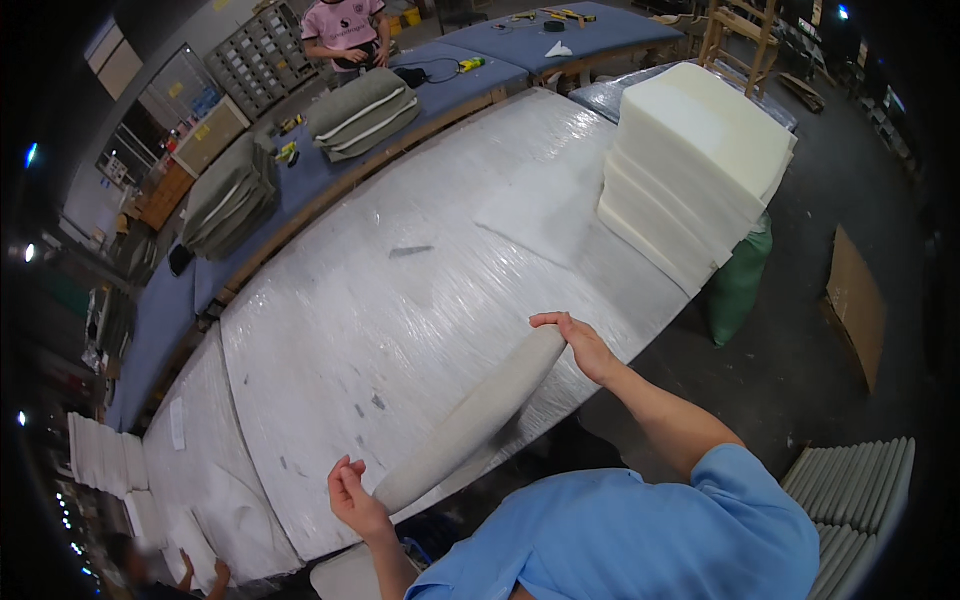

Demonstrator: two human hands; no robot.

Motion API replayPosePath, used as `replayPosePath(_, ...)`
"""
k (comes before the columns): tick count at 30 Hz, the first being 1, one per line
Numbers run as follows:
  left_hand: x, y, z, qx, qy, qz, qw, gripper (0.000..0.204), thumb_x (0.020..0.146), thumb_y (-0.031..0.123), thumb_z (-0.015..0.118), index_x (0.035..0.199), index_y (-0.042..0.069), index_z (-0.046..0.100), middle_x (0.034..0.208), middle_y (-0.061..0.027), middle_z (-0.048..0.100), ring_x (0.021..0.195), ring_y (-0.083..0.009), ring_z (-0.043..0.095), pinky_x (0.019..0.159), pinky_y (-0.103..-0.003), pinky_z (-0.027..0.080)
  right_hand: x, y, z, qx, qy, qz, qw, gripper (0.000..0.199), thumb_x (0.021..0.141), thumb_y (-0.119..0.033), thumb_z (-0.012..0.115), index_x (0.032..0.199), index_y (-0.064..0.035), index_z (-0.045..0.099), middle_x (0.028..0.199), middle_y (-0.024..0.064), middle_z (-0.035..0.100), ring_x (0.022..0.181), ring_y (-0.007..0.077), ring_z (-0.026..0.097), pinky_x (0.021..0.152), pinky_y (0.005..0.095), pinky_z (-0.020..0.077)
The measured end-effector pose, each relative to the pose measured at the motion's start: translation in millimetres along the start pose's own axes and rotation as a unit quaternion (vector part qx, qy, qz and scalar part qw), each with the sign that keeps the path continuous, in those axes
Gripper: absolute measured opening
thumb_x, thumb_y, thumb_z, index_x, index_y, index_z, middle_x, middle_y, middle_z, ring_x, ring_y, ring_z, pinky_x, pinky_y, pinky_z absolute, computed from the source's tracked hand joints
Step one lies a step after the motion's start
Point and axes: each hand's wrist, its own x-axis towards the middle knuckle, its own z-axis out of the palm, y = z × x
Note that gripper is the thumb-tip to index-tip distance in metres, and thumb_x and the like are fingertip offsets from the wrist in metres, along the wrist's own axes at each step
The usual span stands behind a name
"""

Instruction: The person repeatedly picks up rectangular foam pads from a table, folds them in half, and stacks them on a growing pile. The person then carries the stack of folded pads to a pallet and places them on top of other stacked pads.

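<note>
I have the pale cushion (470, 425) between my two hands, along the near edge of the counter (330, 320), and it looks tilted. My right hand (578, 348) holds its far right end, with the fingers laid over the corner. My left hand (358, 502) is at the near left end, its fingers bent loosely; whether it really grips, I cannot tell. I think one hand at each end keeps such a long, soft piece level. The clear plastic film (400, 300) on the counter probably protects the fabric from dirt. The white foam stack (700, 150) stands at the far right, perhaps so that the middle leaves me working space.
</note>
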Motion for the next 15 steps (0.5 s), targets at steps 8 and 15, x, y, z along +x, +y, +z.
replayPosePath(8, -22, 95, 128, 0.278, -0.358, 0.316, 0.833, 0.056, 0.088, 0.014, 0.073, 0.141, 0.001, 0.055, 0.147, -0.0243, 0.052, 0.133, -0.0402, 0.054, 0.110, -0.046, 0.043, 18, 18, 17, 0.046, 0.028, -0.027, 0.998, 0.061, 0.112, -0.052, 0.029, 0.132, -0.0052, 0.062, 0.121, 0.0062, 0.064, 0.114, 0.0165, 0.055, 0.107, 0.0313, 0.0389)
replayPosePath(15, -15, 100, 214, 0.330, -0.415, 0.410, 0.742, 0.065, 0.091, 0.020, 0.071, 0.147, 0.000, 0.047, 0.145, -0.0239, 0.052, 0.126, -0.0413, 0.057, 0.106, -0.047, 0.047, 7, 24, 24, 0.076, 0.125, -0.109, 0.983, 0.049, 0.112, -0.041, 0.038, 0.136, -0.0032, 0.058, 0.128, 0.0077, 0.063, 0.115, 0.0168, 0.057, 0.104, 0.0319, 0.0430)
